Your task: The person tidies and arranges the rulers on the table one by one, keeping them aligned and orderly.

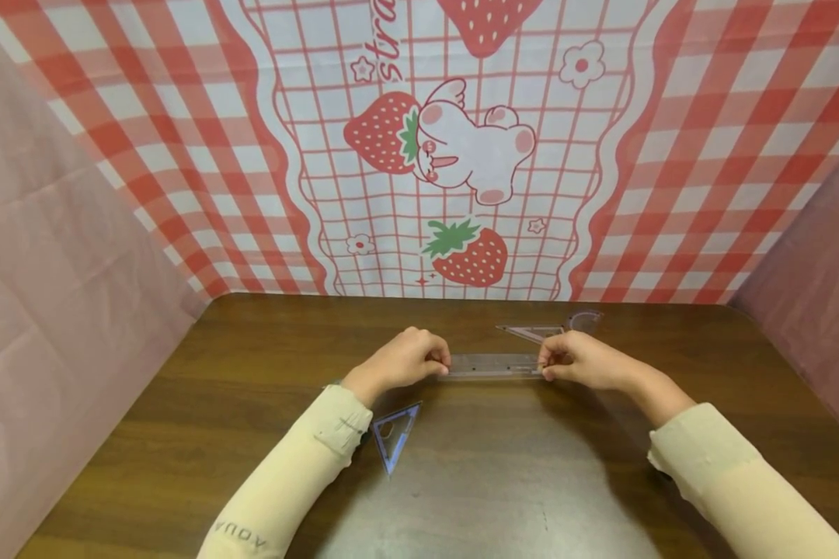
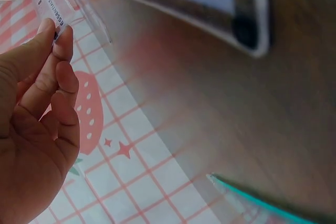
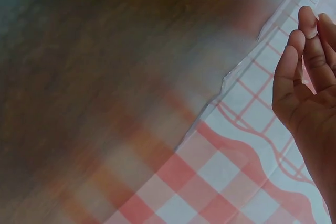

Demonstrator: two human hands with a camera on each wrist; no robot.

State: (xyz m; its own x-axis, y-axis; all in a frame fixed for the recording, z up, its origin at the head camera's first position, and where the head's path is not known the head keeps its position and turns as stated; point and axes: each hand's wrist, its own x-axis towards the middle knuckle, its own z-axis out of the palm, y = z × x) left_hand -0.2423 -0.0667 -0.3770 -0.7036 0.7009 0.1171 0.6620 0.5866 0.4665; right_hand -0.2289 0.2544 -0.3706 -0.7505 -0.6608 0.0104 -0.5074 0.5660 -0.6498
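Observation:
Stretched level between both hands is a clear plastic ruler [image 1: 489, 363], low over the brown table. My left hand [image 1: 409, 357] pinches its left end between thumb and fingers, and printed lettering shows beside the fingertips in the left wrist view. At the other end, my right hand [image 1: 583, 359] pinches the ruler the same way. Beside the left forearm lies a blue-tinted set square [image 1: 395, 436] on the table. Behind the right hand are a clear set square [image 1: 531, 332] and, partly hidden by that hand, a clear protractor [image 1: 587, 318].
The wooden table [image 1: 217, 396] ends at a red-and-white strawberry-print cloth [image 1: 308, 140] hanging behind it. Pinkish cloth walls [image 1: 63, 272] stand at left and right. A teal-edged item [image 2: 257, 198] shows low in the left wrist view.

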